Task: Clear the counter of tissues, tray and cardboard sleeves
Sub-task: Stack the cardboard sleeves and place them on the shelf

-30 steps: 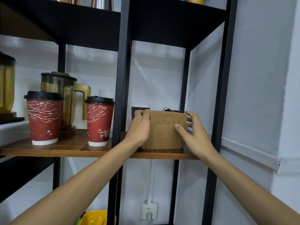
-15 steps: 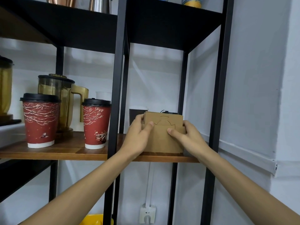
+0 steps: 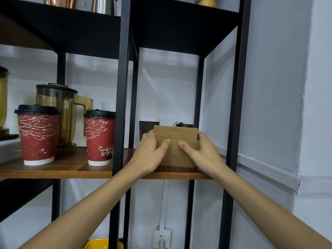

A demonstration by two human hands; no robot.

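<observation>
Thumbs drawn together, cardboard sleeves (image 3: pixel 177 146) at shelf (image 3: pixel 89 168) edge

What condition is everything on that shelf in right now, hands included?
Cardboard sleeves: flat stack, standing on edge on the wooden shelf.
Left hand: gripping the stack's left side.
Right hand: gripping its right side.
Larger red cup: upright, lidded.
Smaller red cup: upright, lidded.
Amber pitcher: upright, lid on.

On the wooden shelf (image 3: pixel 71 167), two lidded red cups (image 3: pixel 38 135) (image 3: pixel 100 138) stand left of the black post (image 3: pixel 120 105), an amber pitcher (image 3: pixel 61 112) behind them.
</observation>
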